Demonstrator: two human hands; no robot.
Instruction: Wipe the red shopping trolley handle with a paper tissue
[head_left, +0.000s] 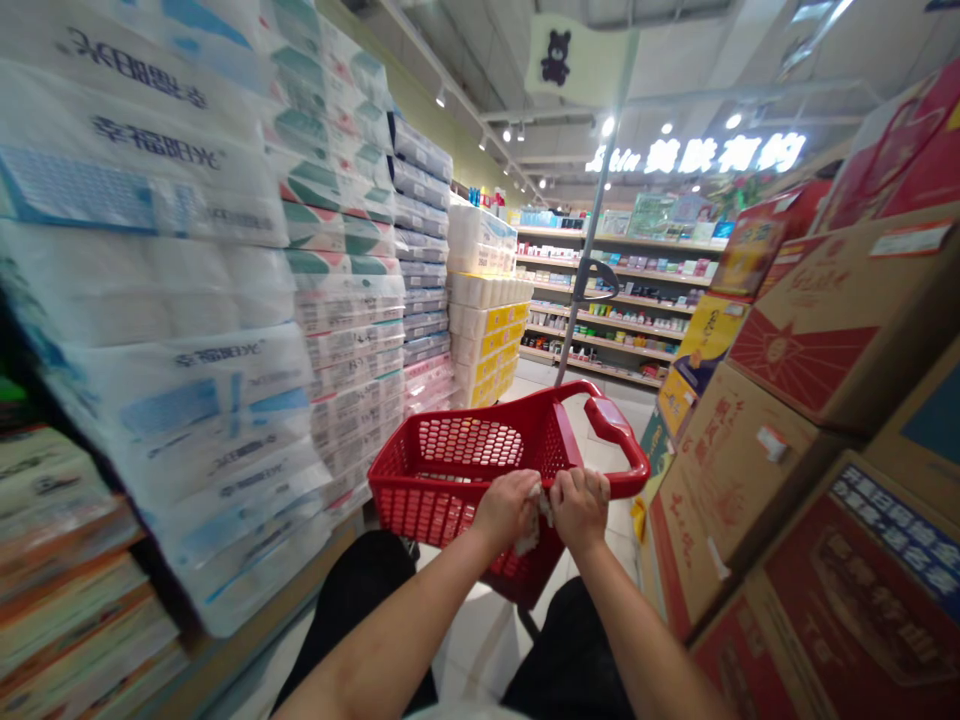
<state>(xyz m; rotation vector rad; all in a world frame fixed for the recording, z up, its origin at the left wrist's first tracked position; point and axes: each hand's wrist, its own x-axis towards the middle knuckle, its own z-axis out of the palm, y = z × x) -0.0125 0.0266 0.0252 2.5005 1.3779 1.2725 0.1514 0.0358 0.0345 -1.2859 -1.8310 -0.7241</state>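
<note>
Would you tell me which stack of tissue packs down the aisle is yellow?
The far stack, just beyond the red basket; nearer stacks are white, blue or green.

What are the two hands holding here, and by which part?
Both the left hand and right hand grip the near rim of the red basket, pinching something white there.

— What colour is the basket (457,470)?
— Red all over, with a grid of small holes in its walls; the handle (619,440) is red too.
— And between the hands?
— A white cloth (534,520).
— The packs (187,300) on the left?
— White wrapping with blue panels and dark lettering; farther along, some have green bands, then a yellow stack (491,340).
— The boxes (825,330) on the right?
— Brown cardboard printed in red, one with a dark blue label.
— The trousers (360,600)?
— Black.
</note>
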